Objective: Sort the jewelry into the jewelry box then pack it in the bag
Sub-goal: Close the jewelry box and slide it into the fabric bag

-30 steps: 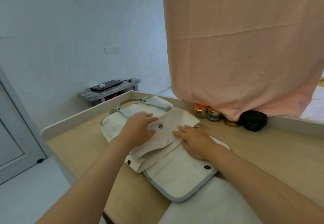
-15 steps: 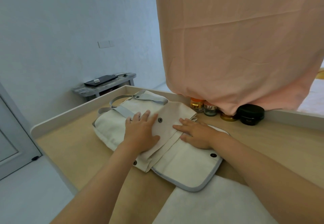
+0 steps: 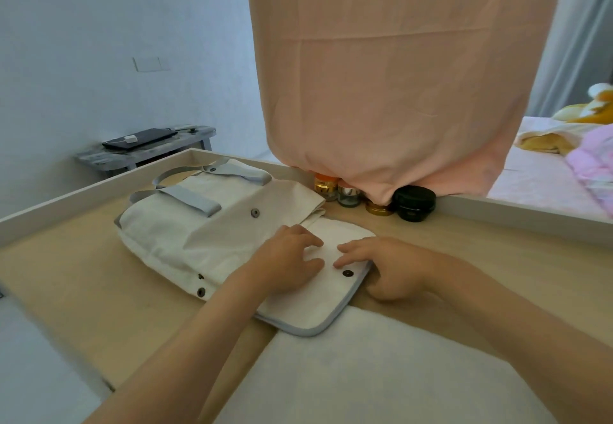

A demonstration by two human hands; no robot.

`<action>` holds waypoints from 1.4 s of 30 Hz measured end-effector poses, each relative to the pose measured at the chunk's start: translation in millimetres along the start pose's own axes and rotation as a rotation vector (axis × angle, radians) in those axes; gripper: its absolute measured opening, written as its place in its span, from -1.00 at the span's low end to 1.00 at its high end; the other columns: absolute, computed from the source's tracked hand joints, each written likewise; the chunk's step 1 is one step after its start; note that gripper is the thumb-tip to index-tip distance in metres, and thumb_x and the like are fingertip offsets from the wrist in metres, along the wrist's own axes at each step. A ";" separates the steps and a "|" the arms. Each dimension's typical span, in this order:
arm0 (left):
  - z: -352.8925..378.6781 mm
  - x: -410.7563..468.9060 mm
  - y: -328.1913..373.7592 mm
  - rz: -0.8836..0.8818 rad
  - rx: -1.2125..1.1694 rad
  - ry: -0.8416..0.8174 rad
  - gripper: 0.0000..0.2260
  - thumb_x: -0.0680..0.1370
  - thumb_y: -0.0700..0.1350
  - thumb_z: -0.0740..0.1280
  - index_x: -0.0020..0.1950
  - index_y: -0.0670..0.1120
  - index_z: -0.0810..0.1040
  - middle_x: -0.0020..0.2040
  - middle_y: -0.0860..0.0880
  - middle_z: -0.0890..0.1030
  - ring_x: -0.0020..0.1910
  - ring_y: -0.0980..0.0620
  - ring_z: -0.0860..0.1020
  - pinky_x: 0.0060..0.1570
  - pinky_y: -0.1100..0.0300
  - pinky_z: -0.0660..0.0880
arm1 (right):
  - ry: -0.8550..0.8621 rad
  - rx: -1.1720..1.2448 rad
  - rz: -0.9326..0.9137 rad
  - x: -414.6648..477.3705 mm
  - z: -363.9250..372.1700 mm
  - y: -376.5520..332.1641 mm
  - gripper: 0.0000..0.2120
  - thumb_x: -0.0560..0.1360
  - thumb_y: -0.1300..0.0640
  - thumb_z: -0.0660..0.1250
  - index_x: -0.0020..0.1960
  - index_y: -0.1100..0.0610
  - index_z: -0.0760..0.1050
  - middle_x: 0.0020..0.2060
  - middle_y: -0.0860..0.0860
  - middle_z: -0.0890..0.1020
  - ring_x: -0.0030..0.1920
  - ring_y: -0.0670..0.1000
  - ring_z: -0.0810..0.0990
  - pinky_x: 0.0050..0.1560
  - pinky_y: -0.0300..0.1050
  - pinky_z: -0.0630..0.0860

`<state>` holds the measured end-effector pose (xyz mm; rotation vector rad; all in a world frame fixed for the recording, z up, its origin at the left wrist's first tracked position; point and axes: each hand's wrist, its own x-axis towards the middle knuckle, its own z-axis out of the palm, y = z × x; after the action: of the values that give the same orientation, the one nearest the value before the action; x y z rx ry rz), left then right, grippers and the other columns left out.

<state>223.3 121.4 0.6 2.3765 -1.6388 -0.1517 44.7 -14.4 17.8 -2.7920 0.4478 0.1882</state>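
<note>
The soft bag (image 3: pixel 185 241) at the centre of the table (image 3: pixel 83 291) is pressed on its 5 o'clock flap (image 3: pixel 308 311) by the flat left hand (image 3: pixel 285 264), the flap's edge pinched by the right hand (image 3: pixel 394 268); lifting by the 12 o'clock handles (image 3: pixel 195 203) is advised.

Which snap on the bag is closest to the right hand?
The snap on the grey-edged flap, just under the right hand fingers; the other snaps sit farther left on the bag.

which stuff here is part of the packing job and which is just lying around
Job: white bag, its flap, left hand and right hand on the flap.
Lying about: small jars, black round case, pink cloth, white cloth, side table.
</note>
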 end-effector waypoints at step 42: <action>-90.8 44.7 -133.8 -0.186 -0.286 0.337 -0.86 0.58 -0.11 0.39 -0.14 0.07 0.68 -0.17 0.17 0.67 -0.13 0.22 0.58 -0.05 0.24 0.45 | 1.305 -0.215 -0.645 204.8 9.4 -59.8 -0.76 0.55 0.27 0.36 -0.29 0.17 0.50 -0.31 0.09 0.58 -0.30 0.11 0.53 0.05 0.08 0.55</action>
<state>380.9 138.0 55.5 2.1881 -1.1609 -0.0149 256.3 -15.5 -10.4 -2.6763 -0.2799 -1.8267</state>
